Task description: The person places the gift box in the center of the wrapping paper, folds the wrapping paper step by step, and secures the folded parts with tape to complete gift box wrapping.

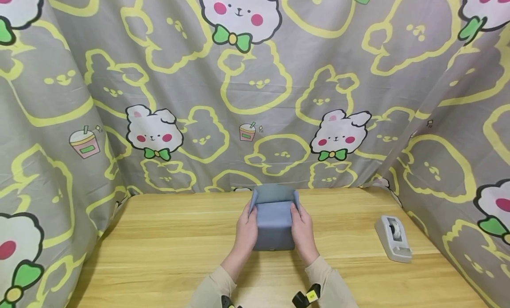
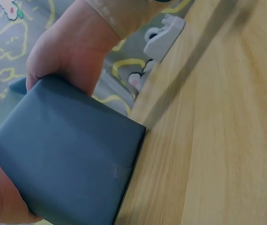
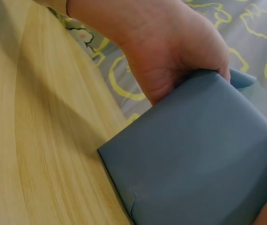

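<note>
A box wrapped in blue-grey paper (image 1: 275,237) stands on the wooden table, its far end edged by raised paper flaps (image 1: 275,193). My left hand (image 1: 246,232) grips its left side, thumb on the top near the flaps. On the opposite side my right hand (image 1: 303,232) holds it in the same way. Both wrist views show the smooth near face of the box (image 2: 72,145), with a small crease (image 3: 133,196) by its bottom edge. Most of the fingers are hidden behind the box sides.
A grey tape dispenser (image 1: 393,240) with a roll in it stands on the right of the table (image 1: 175,237). A patterned grey curtain (image 1: 199,91) hangs behind the table and along both sides.
</note>
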Demonstrator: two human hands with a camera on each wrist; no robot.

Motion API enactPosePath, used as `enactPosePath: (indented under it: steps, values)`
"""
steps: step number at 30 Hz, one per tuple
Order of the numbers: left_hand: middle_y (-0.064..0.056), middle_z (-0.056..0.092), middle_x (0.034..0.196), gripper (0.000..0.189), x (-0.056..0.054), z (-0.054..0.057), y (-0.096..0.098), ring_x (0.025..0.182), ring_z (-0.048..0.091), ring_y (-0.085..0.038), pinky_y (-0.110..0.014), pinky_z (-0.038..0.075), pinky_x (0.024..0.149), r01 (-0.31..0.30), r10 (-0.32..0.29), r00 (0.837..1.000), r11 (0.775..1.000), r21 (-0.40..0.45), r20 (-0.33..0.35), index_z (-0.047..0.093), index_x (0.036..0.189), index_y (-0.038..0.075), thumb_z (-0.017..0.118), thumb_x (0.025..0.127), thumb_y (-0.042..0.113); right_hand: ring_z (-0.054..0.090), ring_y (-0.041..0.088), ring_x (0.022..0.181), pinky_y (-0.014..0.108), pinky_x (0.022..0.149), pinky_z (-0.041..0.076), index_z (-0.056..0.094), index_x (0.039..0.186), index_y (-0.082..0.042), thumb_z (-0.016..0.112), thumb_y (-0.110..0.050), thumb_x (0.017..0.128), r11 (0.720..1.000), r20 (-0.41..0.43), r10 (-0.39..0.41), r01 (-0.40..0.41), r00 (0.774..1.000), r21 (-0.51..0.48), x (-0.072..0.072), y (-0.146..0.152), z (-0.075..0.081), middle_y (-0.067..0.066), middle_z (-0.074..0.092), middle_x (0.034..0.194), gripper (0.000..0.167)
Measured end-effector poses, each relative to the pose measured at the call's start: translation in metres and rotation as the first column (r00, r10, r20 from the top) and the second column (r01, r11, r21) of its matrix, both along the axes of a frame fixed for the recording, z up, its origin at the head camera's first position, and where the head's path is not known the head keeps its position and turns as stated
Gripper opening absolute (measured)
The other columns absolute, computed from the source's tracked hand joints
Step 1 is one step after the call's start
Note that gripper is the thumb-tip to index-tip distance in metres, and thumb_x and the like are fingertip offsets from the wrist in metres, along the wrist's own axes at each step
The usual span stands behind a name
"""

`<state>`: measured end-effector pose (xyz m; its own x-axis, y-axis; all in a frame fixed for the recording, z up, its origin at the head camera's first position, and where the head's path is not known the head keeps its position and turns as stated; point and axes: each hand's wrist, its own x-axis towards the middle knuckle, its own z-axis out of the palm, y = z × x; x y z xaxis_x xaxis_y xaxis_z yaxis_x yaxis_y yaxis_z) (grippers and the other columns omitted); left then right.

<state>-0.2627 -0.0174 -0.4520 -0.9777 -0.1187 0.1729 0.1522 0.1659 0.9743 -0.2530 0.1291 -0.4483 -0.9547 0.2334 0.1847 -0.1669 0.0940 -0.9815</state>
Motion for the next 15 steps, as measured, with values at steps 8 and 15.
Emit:
enactPosePath:
  steps: [8, 15]
  values:
    - [-0.021, 0.044, 0.149, 0.049, -0.0010, 0.0004, -0.0016, 0.141, 0.035, -0.040, -0.057, 0.027, 0.117, 0.024, -0.024, 1.000, 1.000, 0.010, 0.016, 0.045, 0.145, 0.004, 0.049, 0.100, 0.024, 0.034, 0.033, 0.143, 0.051, 0.118, 0.028, 0.045, 0.141, 0.005, 0.044, -0.019, 0.104, 1.000, -0.004, -0.005, 0.005, 1.000, 0.031, -0.0021, 0.0011, -0.0011, 0.022, 0.042, 0.149, 0.044]
    - [-0.022, 0.046, 0.147, 0.052, -0.0016, -0.0022, -0.0012, 0.140, 0.038, -0.040, -0.059, 0.029, 0.115, 0.023, -0.024, 0.999, 1.000, 0.019, 0.032, 0.044, 0.144, 0.003, 0.054, 0.097, 0.024, 0.055, 0.033, 0.120, 0.049, 0.106, 0.041, 0.058, 0.128, 0.003, 0.067, -0.020, 0.092, 0.992, 0.025, -0.077, 0.074, 0.997, 0.107, -0.0049, -0.0002, -0.0008, 0.023, 0.061, 0.128, 0.043]
